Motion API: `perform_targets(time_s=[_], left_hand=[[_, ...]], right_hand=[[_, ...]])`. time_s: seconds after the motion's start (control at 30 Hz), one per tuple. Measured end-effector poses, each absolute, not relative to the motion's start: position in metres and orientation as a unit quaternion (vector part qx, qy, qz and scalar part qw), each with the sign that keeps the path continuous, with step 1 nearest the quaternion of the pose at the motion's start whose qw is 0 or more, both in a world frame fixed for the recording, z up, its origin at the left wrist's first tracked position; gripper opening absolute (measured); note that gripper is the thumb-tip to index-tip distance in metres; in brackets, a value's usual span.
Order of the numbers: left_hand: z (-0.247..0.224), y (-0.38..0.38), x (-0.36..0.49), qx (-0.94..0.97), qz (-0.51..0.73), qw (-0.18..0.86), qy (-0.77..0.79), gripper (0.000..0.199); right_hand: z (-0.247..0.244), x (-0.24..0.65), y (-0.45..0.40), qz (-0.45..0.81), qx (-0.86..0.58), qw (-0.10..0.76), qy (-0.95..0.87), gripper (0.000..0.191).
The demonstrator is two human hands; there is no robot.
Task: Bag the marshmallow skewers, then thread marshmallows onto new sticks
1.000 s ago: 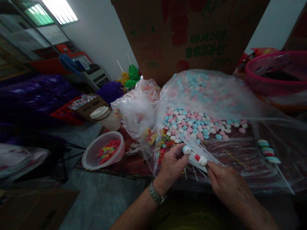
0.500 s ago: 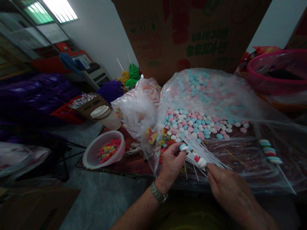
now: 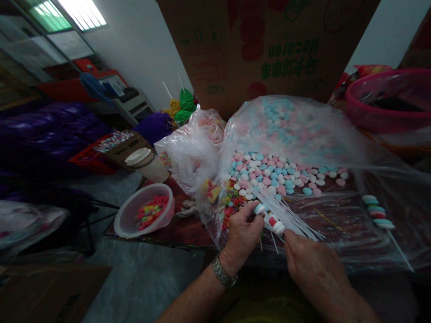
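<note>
My left hand (image 3: pixel 244 231), with a metal watch on the wrist, pinches a blue and white candy (image 3: pixel 260 209) between thumb and fingers. In my right hand (image 3: pixel 311 258) is a candy skewer (image 3: pixel 277 227) whose white and red pieces point up and left toward the left hand. Its stick is mostly hidden by my fingers. Just beyond the hands lies a bundle of white sticks (image 3: pixel 289 215). Behind it spread loose pink, blue and white candies (image 3: pixel 269 172), with small coloured ring candies (image 3: pixel 232 202) to their left. A filled candy skewer (image 3: pixel 377 211) lies at the right.
A translucent bowl (image 3: pixel 121 223) of ring candies stands at the table's left edge. Clear plastic bags (image 3: pixel 198 152) of candy sit at the back, before a large cardboard box (image 3: pixel 229 58). A pink basin (image 3: pixel 370 116) stands at the back right.
My right hand has moved left with the skewer, bringing its tip closer to the candy in my left hand. The left hand has shifted very slightly right.
</note>
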State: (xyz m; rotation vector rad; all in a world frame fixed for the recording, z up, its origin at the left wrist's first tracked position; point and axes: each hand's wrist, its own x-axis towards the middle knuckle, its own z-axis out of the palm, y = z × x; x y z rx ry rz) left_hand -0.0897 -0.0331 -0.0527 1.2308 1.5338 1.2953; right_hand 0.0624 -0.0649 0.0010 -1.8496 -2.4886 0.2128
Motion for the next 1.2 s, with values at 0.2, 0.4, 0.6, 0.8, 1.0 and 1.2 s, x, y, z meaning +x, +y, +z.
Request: perform_targets(time_s=[0.2,0.4,0.6,0.8,1.0,1.2], left_hand=[[-0.05,-0.035,-0.096,0.548,0.474,0.383,0.573,0.03],[-0.042,-0.042,-0.089,0.585,0.492,0.299,0.571,0.032],[-0.045,-0.049,-0.088,0.536,0.492,0.421,0.541,0.034],[-0.026,-0.038,-0.081,0.228,0.573,0.645,0.452,0.044],[-0.019,-0.025,-0.069,0.123,0.618,0.677,0.379,0.023],[-0.027,-0.037,-0.044,0.141,0.616,0.666,0.396,0.02]], right_hand=[[0.001,0.064,-0.062,0.096,-0.588,0.0,-0.803,0.016],[-0.001,0.052,-0.062,0.118,-0.583,0.011,-0.804,0.021],[-0.032,0.051,-0.048,0.178,-0.582,0.109,-0.786,0.024],[-0.046,0.047,-0.047,0.354,-0.51,0.308,-0.721,0.031],[-0.038,0.045,-0.053,0.388,-0.52,0.278,-0.708,0.031],[-0.052,0.049,-0.056,0.346,-0.526,0.263,-0.731,0.032]])
